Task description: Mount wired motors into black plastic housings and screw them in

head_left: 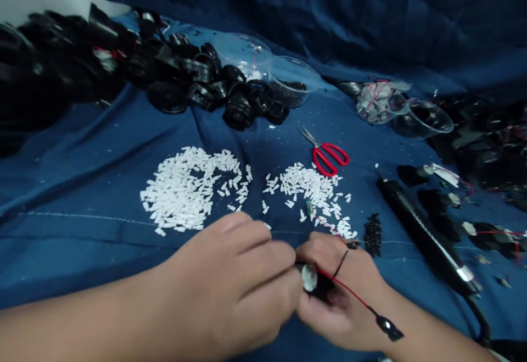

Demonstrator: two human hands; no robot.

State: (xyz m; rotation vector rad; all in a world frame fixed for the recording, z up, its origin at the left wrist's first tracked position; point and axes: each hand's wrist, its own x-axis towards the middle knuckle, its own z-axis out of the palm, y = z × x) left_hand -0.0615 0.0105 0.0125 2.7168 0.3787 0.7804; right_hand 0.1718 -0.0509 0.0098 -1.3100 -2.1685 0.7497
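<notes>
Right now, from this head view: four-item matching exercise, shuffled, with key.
Column 1
1. Scissors
2. Black pieces
3. Red wire
4. Pen-shaped tool

Column 2
A. Crosses in front of the right hand
B. Silver band near the cord end
C. Red handles
D. Small heap, between the white pieces and a long black body

Pairs: 1-C, 2-D, 3-A, 4-B

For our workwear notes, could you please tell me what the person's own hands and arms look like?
The left hand and right hand are bare, without gloves; no ring or watch shows. No sleeve shows on the left forearm or right forearm.
</notes>
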